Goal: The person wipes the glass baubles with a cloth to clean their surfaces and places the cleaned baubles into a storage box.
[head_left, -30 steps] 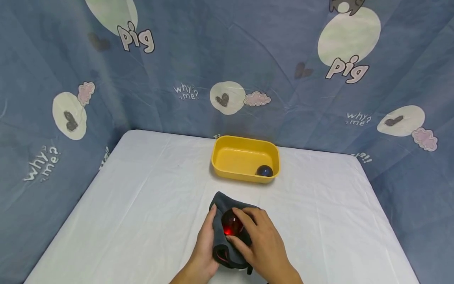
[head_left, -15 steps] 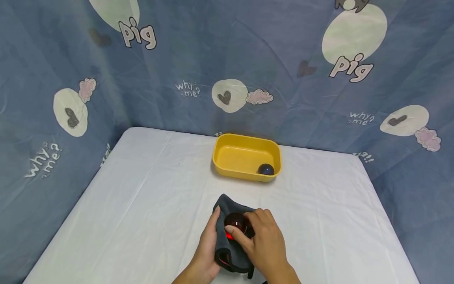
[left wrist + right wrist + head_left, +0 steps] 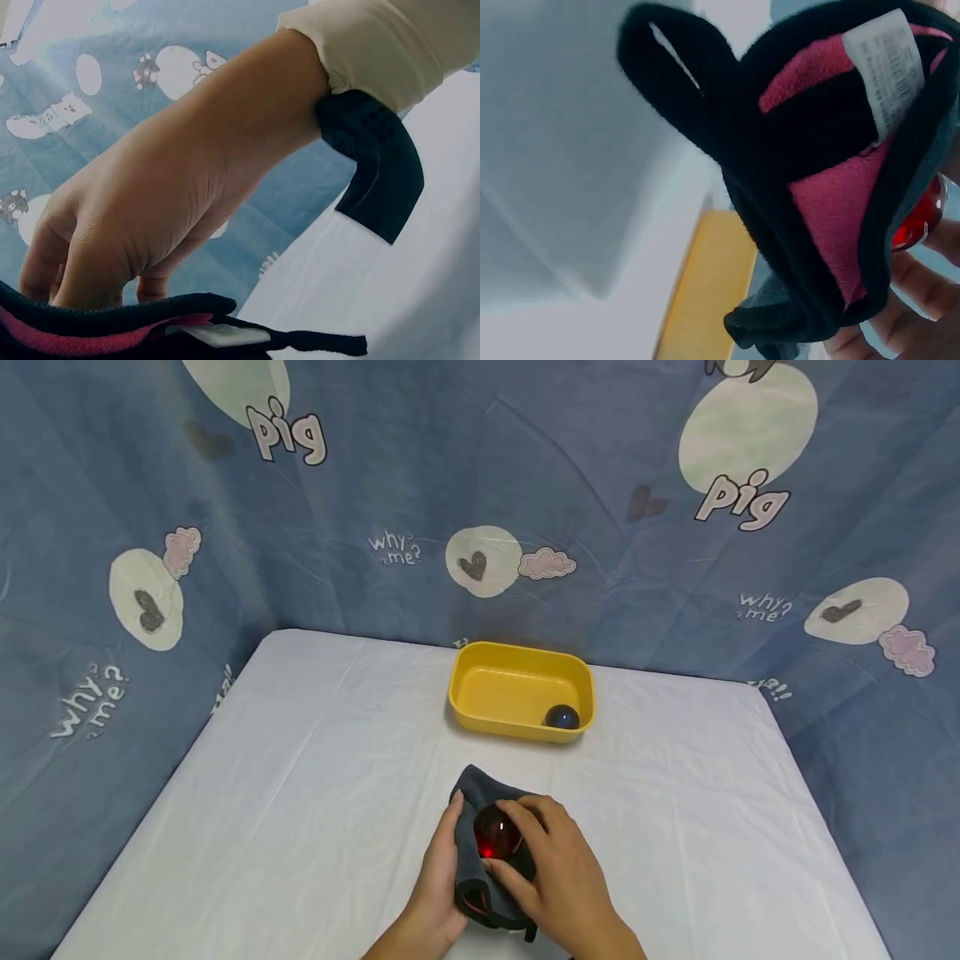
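Observation:
My left hand [image 3: 435, 885] holds a folded dark grey cloth [image 3: 472, 875] along its left side, the thumb lying along the edge and the other fingers hidden beneath. On the cloth sits a shiny, see-through red ball [image 3: 495, 833]. My right hand [image 3: 558, 868] pinches this ball from the right between thumb and fingers. The left wrist view shows the right hand [image 3: 150, 195] bent down over the cloth's dark edge [image 3: 165, 306]. In the right wrist view the cloth [image 3: 832, 217] shows pink inner layers, a white label and a loop, with the red ball [image 3: 919, 221] partly behind it.
Beyond the hands, a yellow tray [image 3: 517, 729] stands near the table's back edge, with a dark blue ball [image 3: 562, 717] in its front right corner. White cloth covers the table [image 3: 337, 793]. A blue printed curtain [image 3: 420, 468] hangs behind and at both sides.
My right thumb moved up over the red ball and then back down to its lower side, while the fingers shifted back over its top right. The left hand keeps its grip on the cloth.

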Action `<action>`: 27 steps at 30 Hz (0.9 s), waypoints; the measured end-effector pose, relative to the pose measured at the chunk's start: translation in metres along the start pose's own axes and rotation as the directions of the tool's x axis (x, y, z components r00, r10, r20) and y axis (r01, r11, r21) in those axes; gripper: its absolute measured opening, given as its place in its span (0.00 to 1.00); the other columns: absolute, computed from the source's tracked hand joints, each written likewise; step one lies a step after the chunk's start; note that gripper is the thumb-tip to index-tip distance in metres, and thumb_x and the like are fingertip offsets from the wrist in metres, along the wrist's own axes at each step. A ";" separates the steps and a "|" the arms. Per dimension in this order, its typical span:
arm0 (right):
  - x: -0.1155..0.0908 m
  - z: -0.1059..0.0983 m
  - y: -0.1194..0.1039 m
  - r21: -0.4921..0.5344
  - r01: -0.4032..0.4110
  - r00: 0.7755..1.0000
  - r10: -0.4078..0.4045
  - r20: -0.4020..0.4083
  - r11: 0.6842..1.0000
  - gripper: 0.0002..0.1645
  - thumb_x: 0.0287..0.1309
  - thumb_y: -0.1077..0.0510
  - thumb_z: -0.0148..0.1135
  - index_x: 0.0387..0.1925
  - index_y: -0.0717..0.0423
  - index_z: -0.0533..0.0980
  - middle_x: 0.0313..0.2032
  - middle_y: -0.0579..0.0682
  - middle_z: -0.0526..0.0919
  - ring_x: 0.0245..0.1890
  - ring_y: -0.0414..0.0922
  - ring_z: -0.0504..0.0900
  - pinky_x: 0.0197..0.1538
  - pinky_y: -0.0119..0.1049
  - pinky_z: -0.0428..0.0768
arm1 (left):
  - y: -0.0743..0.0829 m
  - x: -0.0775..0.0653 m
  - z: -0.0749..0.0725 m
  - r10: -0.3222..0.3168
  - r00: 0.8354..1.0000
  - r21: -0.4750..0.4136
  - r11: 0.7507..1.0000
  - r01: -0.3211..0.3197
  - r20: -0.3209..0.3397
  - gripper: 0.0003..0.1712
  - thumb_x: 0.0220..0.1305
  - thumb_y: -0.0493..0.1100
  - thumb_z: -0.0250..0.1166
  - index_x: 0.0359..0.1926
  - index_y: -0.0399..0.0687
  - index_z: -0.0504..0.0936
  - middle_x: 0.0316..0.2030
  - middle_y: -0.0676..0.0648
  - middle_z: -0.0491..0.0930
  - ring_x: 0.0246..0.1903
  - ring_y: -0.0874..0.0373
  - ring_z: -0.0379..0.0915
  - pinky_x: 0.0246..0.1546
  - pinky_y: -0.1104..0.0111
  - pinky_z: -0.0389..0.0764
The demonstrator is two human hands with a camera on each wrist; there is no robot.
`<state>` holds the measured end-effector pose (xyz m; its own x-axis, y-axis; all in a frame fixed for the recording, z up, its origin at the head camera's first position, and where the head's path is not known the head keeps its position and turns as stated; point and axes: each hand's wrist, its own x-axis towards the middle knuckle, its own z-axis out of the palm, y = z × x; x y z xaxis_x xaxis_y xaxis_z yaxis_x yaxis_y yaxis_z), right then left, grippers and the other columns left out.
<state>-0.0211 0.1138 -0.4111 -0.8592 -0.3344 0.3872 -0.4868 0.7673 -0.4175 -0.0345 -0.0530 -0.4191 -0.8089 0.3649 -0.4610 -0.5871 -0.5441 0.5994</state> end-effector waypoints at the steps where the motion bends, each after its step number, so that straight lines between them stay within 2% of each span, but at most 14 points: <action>1: 0.001 0.001 0.001 0.007 0.003 1.000 -0.003 -0.014 1.000 0.38 0.55 0.40 0.81 0.64 0.47 0.77 0.54 0.45 0.77 0.52 0.41 0.77 0.54 0.42 0.82 | 0.000 0.000 0.000 -0.002 1.000 -0.004 1.000 0.002 -0.001 0.48 0.76 0.76 0.42 0.79 0.45 0.55 0.68 0.48 0.69 0.62 0.58 0.70 0.64 0.64 0.71; 3: 0.002 0.002 0.002 0.021 -0.001 0.999 0.002 -0.038 1.000 0.37 0.56 0.37 0.79 0.61 0.50 0.79 0.50 0.44 0.77 0.50 0.39 0.77 0.52 0.39 0.82 | -0.001 0.000 -0.001 -0.007 1.000 -0.008 1.000 0.007 0.004 0.49 0.76 0.76 0.42 0.80 0.45 0.54 0.68 0.47 0.69 0.62 0.58 0.71 0.64 0.64 0.72; 8: 0.004 0.005 0.000 0.037 -0.083 0.995 0.085 -0.056 0.996 0.35 0.61 0.30 0.70 0.52 0.53 0.82 0.43 0.41 0.78 0.42 0.36 0.74 0.44 0.35 0.81 | -0.002 0.000 -0.002 -0.023 1.000 -0.008 1.000 0.023 -0.003 0.51 0.75 0.77 0.43 0.81 0.45 0.52 0.68 0.47 0.69 0.62 0.58 0.70 0.65 0.64 0.71; 13: 0.005 0.010 -0.001 0.045 -0.166 0.984 0.168 -0.051 0.985 0.27 0.66 0.32 0.66 0.42 0.51 0.83 0.36 0.38 0.78 0.38 0.36 0.72 0.41 0.35 0.79 | -0.004 0.000 -0.004 -0.025 1.000 0.008 1.000 0.025 0.009 0.51 0.76 0.76 0.41 0.82 0.45 0.51 0.70 0.46 0.68 0.63 0.58 0.69 0.68 0.62 0.68; 16: 0.005 0.012 -0.002 0.038 -0.203 0.979 0.204 -0.025 0.978 0.25 0.68 0.33 0.65 0.40 0.51 0.83 0.35 0.38 0.78 0.38 0.36 0.72 0.41 0.36 0.79 | -0.004 0.000 -0.005 -0.031 0.999 0.010 0.999 0.031 0.013 0.50 0.77 0.76 0.40 0.82 0.45 0.51 0.69 0.47 0.69 0.63 0.59 0.69 0.68 0.62 0.68; 18: 0.005 0.011 -0.002 0.035 -0.206 0.979 0.206 0.002 0.978 0.28 0.68 0.32 0.64 0.44 0.52 0.83 0.38 0.39 0.78 0.40 0.36 0.72 0.43 0.37 0.79 | -0.003 0.001 -0.004 -0.027 1.000 0.007 1.000 0.027 0.003 0.50 0.76 0.76 0.41 0.82 0.46 0.51 0.70 0.47 0.68 0.64 0.59 0.69 0.68 0.63 0.68; 20: 0.003 0.009 -0.001 0.034 -0.187 0.982 0.186 0.036 0.982 0.34 0.66 0.29 0.64 0.54 0.54 0.82 0.44 0.41 0.79 0.45 0.37 0.73 0.48 0.39 0.81 | -0.001 0.001 -0.004 -0.019 1.000 0.005 1.000 0.019 -0.008 0.51 0.76 0.76 0.41 0.82 0.47 0.51 0.71 0.46 0.66 0.65 0.57 0.68 0.67 0.63 0.69; 24: 0.001 0.003 0.000 0.043 -0.108 0.990 0.104 0.096 0.993 0.46 0.63 0.31 0.69 0.74 0.47 0.69 0.58 0.46 0.76 0.55 0.42 0.75 0.57 0.47 0.81 | 0.004 0.003 -0.004 -0.008 1.000 0.013 1.000 0.009 -0.024 0.51 0.75 0.77 0.41 0.82 0.48 0.50 0.73 0.45 0.65 0.67 0.55 0.66 0.67 0.62 0.69; 27: 0.000 0.000 0.000 0.044 -0.050 0.993 0.045 0.104 0.998 0.46 0.61 0.38 0.75 0.75 0.43 0.68 0.61 0.48 0.73 0.56 0.45 0.77 0.57 0.50 0.81 | 0.005 0.003 -0.004 -0.014 0.999 0.009 1.000 0.015 -0.030 0.50 0.76 0.76 0.40 0.82 0.47 0.51 0.70 0.46 0.67 0.64 0.56 0.68 0.66 0.61 0.69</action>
<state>-0.0214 0.1139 -0.4114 -0.8922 -0.3546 0.2798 -0.4495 0.7581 -0.4724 -0.0396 -0.0578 -0.4203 -0.7991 0.3498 -0.4889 -0.5991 -0.5320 0.5984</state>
